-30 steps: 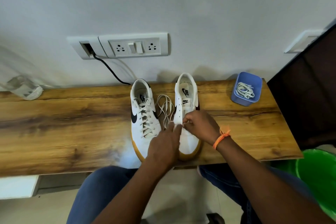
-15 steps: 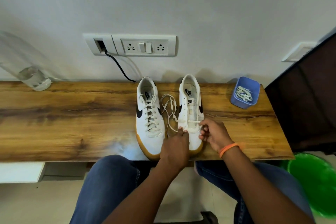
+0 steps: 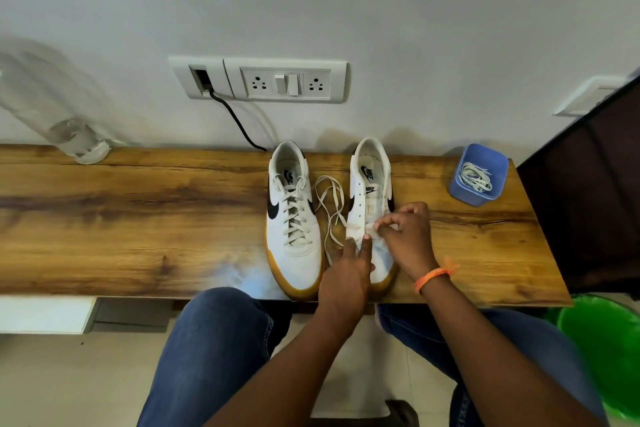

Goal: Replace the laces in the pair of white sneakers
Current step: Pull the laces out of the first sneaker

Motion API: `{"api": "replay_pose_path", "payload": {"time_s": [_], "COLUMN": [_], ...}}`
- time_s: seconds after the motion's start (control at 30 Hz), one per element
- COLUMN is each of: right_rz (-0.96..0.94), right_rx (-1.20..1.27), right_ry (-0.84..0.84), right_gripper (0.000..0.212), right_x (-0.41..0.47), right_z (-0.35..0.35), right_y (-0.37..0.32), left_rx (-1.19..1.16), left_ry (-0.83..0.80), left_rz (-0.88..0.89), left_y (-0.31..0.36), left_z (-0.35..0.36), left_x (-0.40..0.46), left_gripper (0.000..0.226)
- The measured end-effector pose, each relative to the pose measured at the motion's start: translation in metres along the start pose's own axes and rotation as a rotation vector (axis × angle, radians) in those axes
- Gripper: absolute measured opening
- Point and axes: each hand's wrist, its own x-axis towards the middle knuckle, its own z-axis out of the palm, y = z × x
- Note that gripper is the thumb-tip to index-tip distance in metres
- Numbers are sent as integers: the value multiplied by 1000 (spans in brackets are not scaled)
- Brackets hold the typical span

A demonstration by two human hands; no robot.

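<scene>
Two white sneakers with gum soles stand side by side on the wooden shelf, toes toward me. The left sneaker is fully laced. The right sneaker has bare upper eyelets. A loose off-white lace trails between the two shoes. My left hand rests on the right sneaker's toe with two straight fingers pressing beside the lowest eyelets. My right hand, with an orange wristband, pinches the lace at the lowest eyelets of that shoe.
A blue plastic tub holding a bundle of white laces stands at the shelf's right end. A clear bottle stands at the far left. A socket panel with a black cable is on the wall. A green bin stands lower right.
My right hand has moved from the shoe's right side onto its lower eyelets and pinches the lace there. My left hand stays on the toe.
</scene>
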Motion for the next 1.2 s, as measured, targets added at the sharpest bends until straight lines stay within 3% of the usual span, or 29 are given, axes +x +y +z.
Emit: {"api": "replay_pose_path", "payload": {"time_s": [0.13,0.2,0.3,0.33,0.43,0.53,0.67,0.83,0.9,1.0,1.07,1.2], "right_rz": [388,468,239,119,-161,-99,-15,326,284,-9,-136,-52], "right_rx": [550,447,-71,-201,-398,-392,-417,-389,-424,-445,-451,-405], "right_ry": [167,248,163,157,97,-6,68,89,88,61,3,-23], "right_gripper": [13,19,7,15,18,4,2,14,10,22,17,4], "right_x": [2,2,-7,-10,-13,-11,-4,5,1,-12,-15,-9], "right_z": [-30,-35,-25,-19,0,13,-1,-40,-34,-11,2,8], "right_y": [10,19,11,5,-8,-2,0,16,12,-3,-10,-8], "left_rx": [14,22,-2,-17,-49,-30,-13,-16,-24,-32,-44,-23], "left_ry": [-53,-50,-24,-9,41,37,-31,-39,-28,0,20,5], "left_rz": [-8,-5,-6,-5,12,25,-4,-10,-18,-10,14,16], "left_y": [1,2,1,0,-2,-2,-2,-3,-2,-1,-2,-2], "left_z": [-5,-5,-2,0,5,7,0,-1,0,2,4,2], "left_x": [0,-1,0,1,1,1,3,2,1,2,1,1], "left_gripper": [60,60,58,57,58,62,59,61,60,59,64,62]}}
